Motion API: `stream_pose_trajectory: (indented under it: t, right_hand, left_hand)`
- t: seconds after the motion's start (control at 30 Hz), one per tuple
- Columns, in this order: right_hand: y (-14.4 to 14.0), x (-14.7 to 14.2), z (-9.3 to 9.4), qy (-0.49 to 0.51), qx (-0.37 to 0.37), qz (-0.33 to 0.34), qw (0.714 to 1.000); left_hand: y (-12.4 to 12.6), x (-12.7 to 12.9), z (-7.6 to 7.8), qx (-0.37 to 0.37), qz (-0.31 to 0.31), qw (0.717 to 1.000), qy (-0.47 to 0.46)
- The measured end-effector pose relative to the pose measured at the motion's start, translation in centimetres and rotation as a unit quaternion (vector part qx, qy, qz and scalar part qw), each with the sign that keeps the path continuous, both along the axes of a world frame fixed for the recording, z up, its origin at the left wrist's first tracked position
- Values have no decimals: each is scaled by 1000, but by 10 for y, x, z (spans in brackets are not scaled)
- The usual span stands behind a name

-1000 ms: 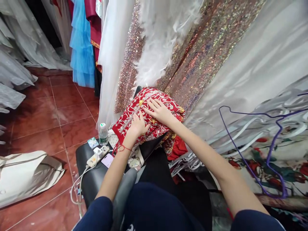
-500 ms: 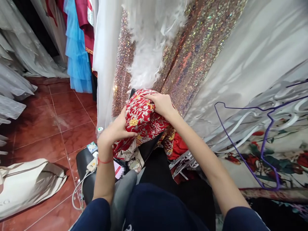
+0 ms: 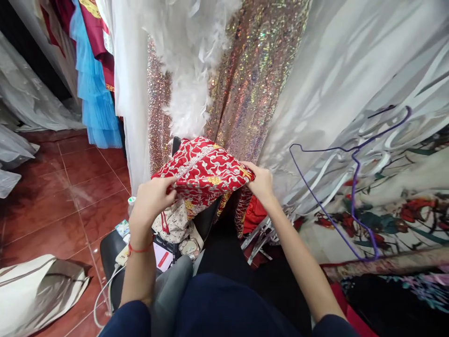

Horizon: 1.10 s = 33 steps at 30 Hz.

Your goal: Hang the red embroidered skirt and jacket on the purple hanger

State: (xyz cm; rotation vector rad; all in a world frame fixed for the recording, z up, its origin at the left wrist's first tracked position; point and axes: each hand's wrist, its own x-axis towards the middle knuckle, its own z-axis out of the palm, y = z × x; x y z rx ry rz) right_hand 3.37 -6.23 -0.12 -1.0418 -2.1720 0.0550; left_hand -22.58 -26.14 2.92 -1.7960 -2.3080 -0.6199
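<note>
A red garment point(image 3: 206, 164) with silver scrolling embroidery and gold motifs is stretched between my two hands above my lap. My left hand point(image 3: 154, 199) pinches its left edge between thumb and fingers. At the right corner, my right hand point(image 3: 260, 183) grips the cloth, its fingers partly hidden beneath the fabric. One embroidered part hangs below the right hand. Under the left side lies a cream dotted cloth pouch point(image 3: 171, 222) with a red cord. What kind of garment the red one is, I cannot tell.
A phone point(image 3: 164, 259) and a white power bank with a cable lie on a black seat point(image 3: 108, 252) at left. A purple hanger point(image 3: 324, 206) hangs at right by white metalwork. Sequined and feathered gowns point(image 3: 245, 93) hang ahead. A cream bag point(image 3: 42, 290) rests on the tiled floor.
The bunched garment is now spread flatter and pulled wide. My right hand has moved from its top to its right corner, and my left hand now pinches the left edge.
</note>
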Motion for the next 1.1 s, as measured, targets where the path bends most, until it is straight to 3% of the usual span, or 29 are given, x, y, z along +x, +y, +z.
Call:
stream_pose_trajectory:
  t: [0.07, 0.13, 0.17, 0.23, 0.33, 0.4, 0.47, 0.57, 0.63, 0.7, 0.8, 0.9, 1.0, 1.1]
  right_hand:
    - [-9, 8, -2, 12, 13, 53, 998]
    - [-26, 12, 6, 23, 55, 129, 990]
    - [-37, 13, 12, 28, 83, 164, 983]
    - [-60, 15, 28, 44, 134, 200, 970]
    - [-84, 24, 48, 95, 158, 156, 971]
    - [-87, 36, 54, 117, 146, 94, 978]
    - [-79, 53, 53, 147, 142, 40, 978]
    - [-63, 82, 48, 227, 160, -14, 960]
    - [-58, 102, 46, 269, 179, -42, 946]
    - [-61, 120, 46, 273, 210, -81, 935]
    - [-77, 142, 45, 215, 271, -102, 933]
    - [-96, 155, 38, 82, 307, -40, 947]
    - [-107, 163, 22, -103, 331, -18, 938]
    - [-110, 173, 1, -191, 366, -17, 911]
  left_hand:
    - [4, 20, 6, 173, 24, 985, 8]
    - [10, 45, 12, 335, 9, 942, 4]
    - [14, 60, 16, 385, -15, 923, 8]
    - [22, 90, 23, 419, -89, 903, 27]
    - [27, 128, 31, 385, -198, 901, 44]
    - [24, 141, 30, 357, -213, 909, 34]
    - [20, 142, 22, 330, -178, 927, 27]
    - [27, 124, 5, 274, -78, 958, 37]
    - [44, 107, 0, 255, -18, 966, 39]
    - [68, 94, 6, 251, -22, 967, 32]
    - [101, 97, 27, 275, -98, 956, 22]
    - [123, 132, 42, 288, -159, 942, 61]
    - [141, 176, 36, 265, -229, 932, 88]
    - [164, 206, 18, 249, -241, 936, 65]
